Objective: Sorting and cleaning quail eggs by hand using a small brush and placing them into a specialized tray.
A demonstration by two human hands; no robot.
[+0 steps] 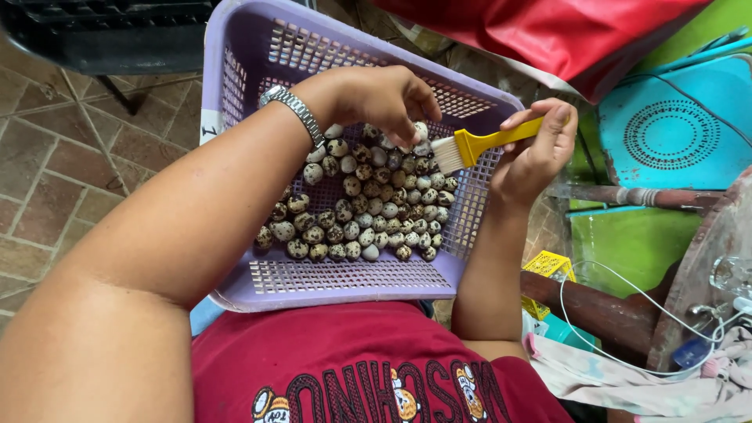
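A lilac plastic basket [243, 55] rests on my lap and holds several small speckled eggs [352, 211] heaped at its near right side. My left hand [376, 98], with a metal watch [294, 113] on the wrist, reaches over the heap and pinches one pale egg [421, 131] between its fingertips. My right hand [536, 153] grips the yellow handle of a small brush [486, 142]. The brush's white bristles touch the egg that my left hand holds.
A red bag [564, 35] lies beyond the basket. To the right are a turquoise perforated lid [674, 129], green surfaces, a brown pipe [603, 309], white cables and a small yellow crate [548, 266]. A brick floor [70, 164] lies at the left, with a dark crate [102, 31] on it.
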